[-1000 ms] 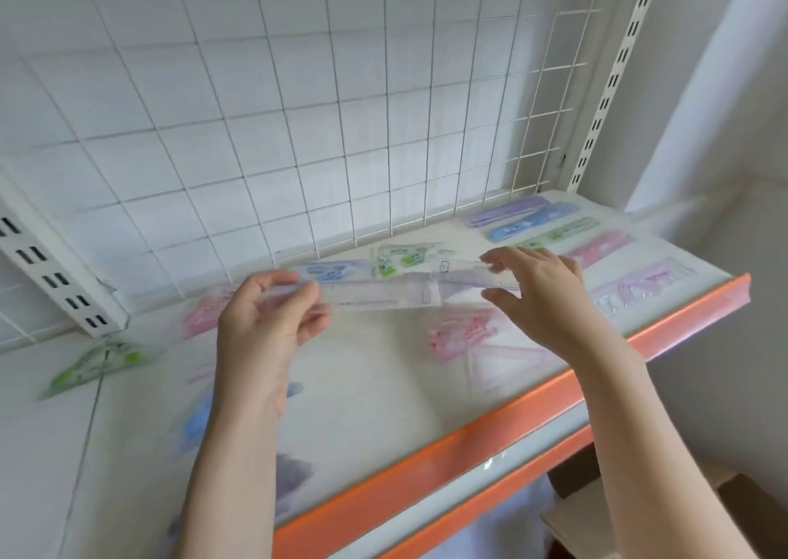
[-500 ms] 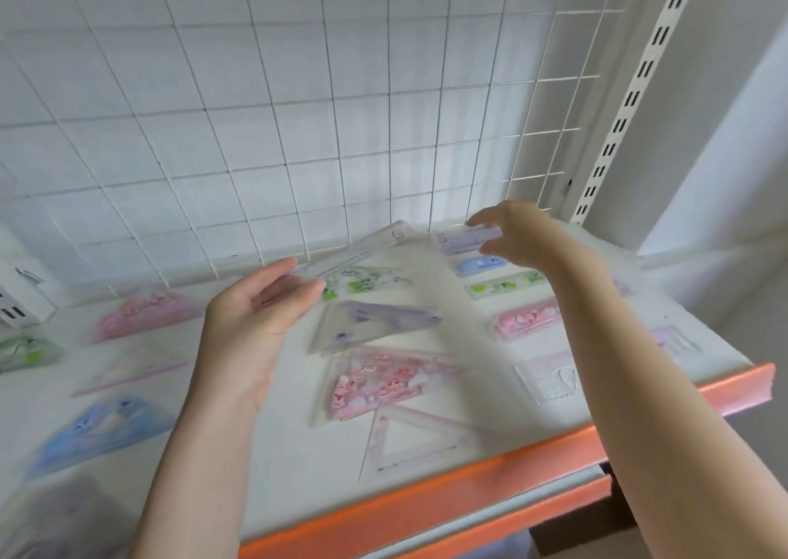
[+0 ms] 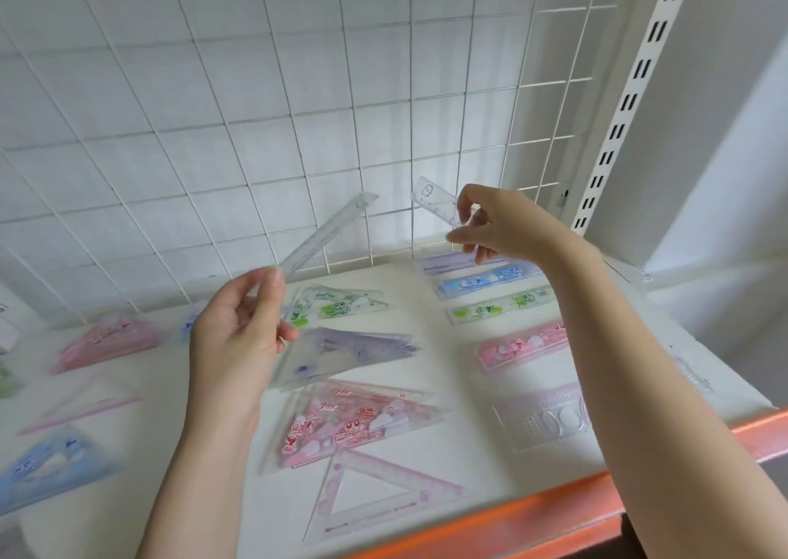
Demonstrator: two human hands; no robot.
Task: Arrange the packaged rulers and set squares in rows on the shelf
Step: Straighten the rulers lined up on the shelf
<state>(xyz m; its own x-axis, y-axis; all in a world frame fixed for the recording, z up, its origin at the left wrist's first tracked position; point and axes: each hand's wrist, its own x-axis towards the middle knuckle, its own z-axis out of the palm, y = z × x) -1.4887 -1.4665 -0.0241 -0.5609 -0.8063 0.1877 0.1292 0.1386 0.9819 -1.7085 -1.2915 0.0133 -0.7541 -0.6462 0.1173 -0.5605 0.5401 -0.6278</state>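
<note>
Hovering above the shelf's back edge, two clear rulers are pinched, one by each of the hands: left, right. Light, stiff and slick, they seem best gripped at the ends.

Clear glossy plastic rulers, white wire grid.
Clear ruler transparent plastic; shelf smooth matt white, probably laminate; wire grid upper frame coated metal.

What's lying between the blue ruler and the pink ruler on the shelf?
In the head view, one green ruler in its packet lies between the blue ruler and the pink ruler, all in the right-hand column.
</note>
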